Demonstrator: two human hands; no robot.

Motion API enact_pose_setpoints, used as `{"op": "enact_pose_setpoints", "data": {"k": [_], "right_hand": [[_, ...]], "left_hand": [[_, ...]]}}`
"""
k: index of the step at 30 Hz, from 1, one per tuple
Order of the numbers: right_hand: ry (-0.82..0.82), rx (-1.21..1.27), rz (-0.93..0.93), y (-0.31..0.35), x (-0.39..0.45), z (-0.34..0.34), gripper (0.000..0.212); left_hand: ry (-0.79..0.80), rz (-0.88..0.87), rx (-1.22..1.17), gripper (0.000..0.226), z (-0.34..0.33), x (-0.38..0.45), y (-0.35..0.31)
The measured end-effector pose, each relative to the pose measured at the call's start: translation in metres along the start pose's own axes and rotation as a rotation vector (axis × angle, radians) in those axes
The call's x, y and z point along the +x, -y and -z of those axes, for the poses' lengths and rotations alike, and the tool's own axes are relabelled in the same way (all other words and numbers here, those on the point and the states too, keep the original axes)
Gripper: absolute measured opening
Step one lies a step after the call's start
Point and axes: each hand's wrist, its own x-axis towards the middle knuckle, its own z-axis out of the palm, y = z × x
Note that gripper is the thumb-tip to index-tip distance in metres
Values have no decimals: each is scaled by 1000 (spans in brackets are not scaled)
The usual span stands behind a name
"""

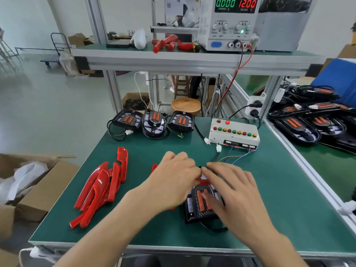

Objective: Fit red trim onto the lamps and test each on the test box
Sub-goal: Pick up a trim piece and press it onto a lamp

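Both hands work over green table, factory floor beyond.

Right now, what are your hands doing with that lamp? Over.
Both hands on lamp: left hand pressing red trim, right hand flat on top. Test box unplugged, its leads loose. Spare trims left, clear of work.

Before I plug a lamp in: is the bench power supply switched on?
On. The power supply shows lit digits, 0.000 for current and 12.00 for voltage, and a green lamp glows on its panel.
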Motion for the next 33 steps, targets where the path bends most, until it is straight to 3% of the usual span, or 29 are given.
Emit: {"op": "enact_pose_setpoints", "data": {"k": [7,10,12,14,16,20,22,26,31,33], "right_hand": [[-17,105,1,-12,-13,-8,24],[-1,80,-5,-11,-16,-11,19],[34,83,-123,-13,-17,-10,24],[49,179,-491,-14,-16,-4,18],[69,278,-841,-15,-17,-4,18],[230,180,-997,-8,-19,-6,20],[300,121,-984,-1,-18,-5,24],[379,21,-926,10,-13,-9,29],[446,-132,-814,12,-13,-11,26],[464,-188,-756,13,-16,-11,28]], "left_hand": [[127,-64,-297,24,-2,16,1],[98,-52,-440,22,-4,15,3],[-143,7,-484,30,-9,11,2],[-505,225,-621,21,-14,-2,-3],[-603,499,-695,19,-27,-17,-11],[-101,691,-593,26,-65,-34,-34],[13,727,-556,33,-73,-34,-44],[23,773,-670,29,-81,-29,-51],[-24,855,-1048,9,-83,-25,-58],[-47,851,-1087,7,-85,-25,-60]]}}
